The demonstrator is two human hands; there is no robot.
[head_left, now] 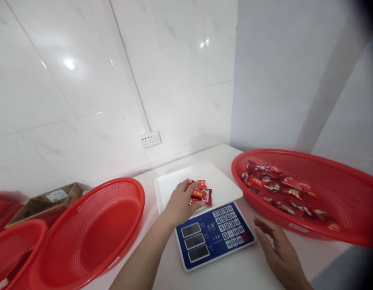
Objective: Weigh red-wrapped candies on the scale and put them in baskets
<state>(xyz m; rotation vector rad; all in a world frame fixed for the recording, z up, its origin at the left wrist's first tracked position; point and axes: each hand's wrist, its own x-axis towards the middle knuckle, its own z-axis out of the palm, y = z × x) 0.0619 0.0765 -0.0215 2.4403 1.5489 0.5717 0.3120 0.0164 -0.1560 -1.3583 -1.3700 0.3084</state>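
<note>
My left hand [181, 202] rests on the white pan of a scale [222, 183], fingers curled over a small heap of red wrapped candies [201, 193]. The scale's blue keypad panel [213, 235] with three displays faces me. My right hand [275, 245] hovers flat and open, fingers apart, just right of the keypad and in front of a red mesh basket [340, 177] that holds many more red candies [277, 187]. Nothing is in the right hand.
An empty red mesh basket [92, 233] sits left of the scale, with another red basket [14, 245] at the far left. A cardboard box [47, 203] stands behind them. A wall socket [150, 139] is on the tiled wall.
</note>
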